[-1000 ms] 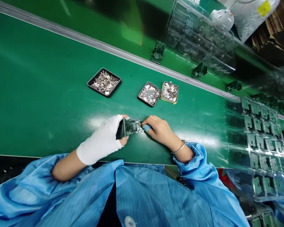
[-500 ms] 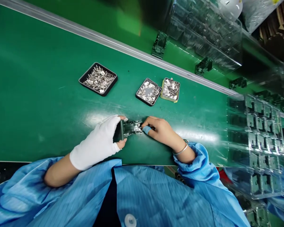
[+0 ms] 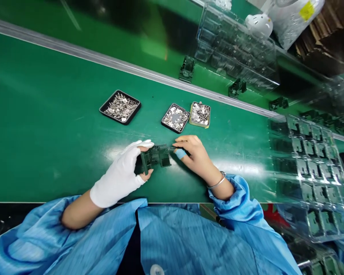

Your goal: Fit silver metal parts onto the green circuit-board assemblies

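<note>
My left hand (image 3: 120, 173), in a white glove with bare fingertips, grips a dark green plastic housing (image 3: 157, 156) by its left end. The thumb and fingers hold it from opposite sides, a little above the green tabletop. Blue tape wraps the thumb of my right hand (image 3: 195, 154), which is at the housing's right end. Its fingers are bent close together around a thin dark piece (image 3: 172, 148); whether that is part of the housing I cannot make out. A metal bangle circles the right wrist.
Beyond the hands sit a black tray (image 3: 126, 121) of small metal parts and two smaller trays (image 3: 174, 130) (image 3: 200, 124) of silvery pieces. Clear compartment trays (image 3: 318, 179) with green parts stand at right. More green housings (image 3: 187, 68) rest past the metal rail (image 3: 126, 70).
The housing has turned in my left hand, so the bright metal at its right end no longer shows. My right fingers have straightened slightly. The whole view has shifted a little.
</note>
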{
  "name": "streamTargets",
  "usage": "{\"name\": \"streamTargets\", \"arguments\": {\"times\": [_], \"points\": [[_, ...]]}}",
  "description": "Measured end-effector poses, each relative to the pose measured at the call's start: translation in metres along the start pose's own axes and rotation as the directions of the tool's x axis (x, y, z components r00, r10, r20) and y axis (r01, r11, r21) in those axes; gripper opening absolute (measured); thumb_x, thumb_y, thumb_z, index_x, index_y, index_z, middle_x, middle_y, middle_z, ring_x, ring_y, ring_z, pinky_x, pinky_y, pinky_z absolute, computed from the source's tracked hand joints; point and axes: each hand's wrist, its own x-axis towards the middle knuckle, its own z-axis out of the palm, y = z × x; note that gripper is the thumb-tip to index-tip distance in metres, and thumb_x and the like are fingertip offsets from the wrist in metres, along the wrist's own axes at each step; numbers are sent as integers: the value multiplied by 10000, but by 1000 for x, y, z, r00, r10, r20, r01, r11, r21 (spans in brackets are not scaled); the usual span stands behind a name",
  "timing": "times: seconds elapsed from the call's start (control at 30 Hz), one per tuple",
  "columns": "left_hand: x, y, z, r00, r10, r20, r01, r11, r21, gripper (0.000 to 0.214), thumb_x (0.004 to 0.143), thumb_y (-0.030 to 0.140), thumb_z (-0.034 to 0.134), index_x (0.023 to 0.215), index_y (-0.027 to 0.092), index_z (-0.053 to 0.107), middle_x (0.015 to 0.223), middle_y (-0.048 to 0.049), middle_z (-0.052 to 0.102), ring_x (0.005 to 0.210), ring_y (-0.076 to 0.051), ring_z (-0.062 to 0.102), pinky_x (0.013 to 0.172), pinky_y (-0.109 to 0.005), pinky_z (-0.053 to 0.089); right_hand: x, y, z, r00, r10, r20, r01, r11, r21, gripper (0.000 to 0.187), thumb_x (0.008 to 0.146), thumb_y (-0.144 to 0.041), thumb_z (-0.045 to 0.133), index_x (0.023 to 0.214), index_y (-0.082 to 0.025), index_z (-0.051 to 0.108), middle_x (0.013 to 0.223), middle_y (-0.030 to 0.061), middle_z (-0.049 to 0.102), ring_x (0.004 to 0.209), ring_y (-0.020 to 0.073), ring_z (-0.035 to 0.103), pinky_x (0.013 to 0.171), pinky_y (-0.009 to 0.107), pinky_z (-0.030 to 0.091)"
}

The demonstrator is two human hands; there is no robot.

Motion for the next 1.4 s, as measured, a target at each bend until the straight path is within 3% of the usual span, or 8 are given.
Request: {"name": "streamTargets", "arguments": {"times": [0.17, 0.43, 0.57, 0.67, 0.9, 1.13, 1.27, 1.4], "points": [[-3, -1, -1, 998, 67, -6, -67, 997, -47, 687, 823, 449, 615, 1393, 240, 295, 1458, -121, 431, 1329, -335, 445, 1095, -508, 413, 2, -12, 8, 998, -20, -57, 33, 972, 231, 107, 917, -282, 554, 881, -188, 591, 950, 63, 661, 903, 159, 618, 866, 322, 482], [1, -16, 11, 978, 196, -71, -176, 959, 222, 680, 827, 402, 586, 1411, 159, 336, 1313, -172, 551, 1204, -339, 547, 992, -473, 470, 2, -25, 4, 898, -392, 199, 427, 885, -186, 147, 886, -239, 560, 1019, -223, 621, 1062, 41, 677, 1036, 193, 570, 1151, 473, 231], [2, -16, 13, 985, 168, -39, -155, 963, 222, 594, 793, 436, 616, 1286, 150, 450, 1195, -151, 616, 1104, -322, 608, 936, -436, 503, 30, 18, -34, 986, -70, -150, 23, 955, -295, 211, 920, -179, 443, 977, -197, 646, 1027, 66, 678, 990, 198, 590, 941, 361, 440], [4, -14, 13, 993, 117, -7, -113, 971, 211, 575, 763, 442, 637, 1233, 148, 484, 1154, -144, 637, 1062, -317, 631, 900, -424, 521, 54, 61, -63, 929, 216, -301, -329, 855, -401, 303, 850, -72, 435, 1032, -161, 661, 1056, 103, 670, 1000, 239, 582, 894, 364, 443], [4, -18, 16, 992, 125, 9, -124, 971, 204, 622, 761, 493, 626, 1255, 141, 487, 1181, -157, 632, 1088, -321, 622, 924, -437, 513, 74, 92, -64, 929, 224, -295, -360, 734, -576, 335, 829, -73, 453, 1062, -181, 668, 1063, 128, 647, 991, 275, 547, 853, 380, 399], [1, -19, 8, 977, 179, -113, -168, 981, 97, 791, 842, 701, 435, 1408, 154, 357, 1351, -179, 531, 1238, -315, 532, 1036, -460, 438, 66, 88, -65, 900, 141, -413, -272, 922, -277, 274, 774, -77, 458, 980, -161, 619, 944, 78, 675, 887, 217, 589, 845, 345, 445], [8, -15, -5, 946, 126, -297, -89, 987, 135, 407, 921, 457, 492, 1226, 190, 529, 1173, -112, 653, 1138, -257, 604, 991, -416, 476, 58, 54, -49, 895, 30, -444, -44, 999, -20, 259, 798, -123, 468, 984, -198, 632, 954, 34, 701, 878, 175, 632, 834, 314, 494], [24, 3, -13, 916, 299, -268, -234, 940, 249, 170, 913, 319, 519, 969, 205, 633, 950, -46, 709, 952, -209, 659, 979, -404, 482, 39, -5, -20, 935, -240, -262, 265, 962, 64, 178, 888, -203, 493, 947, -224, 660, 933, 19, 715, 900, 158, 657, 851, 305, 515]]}}
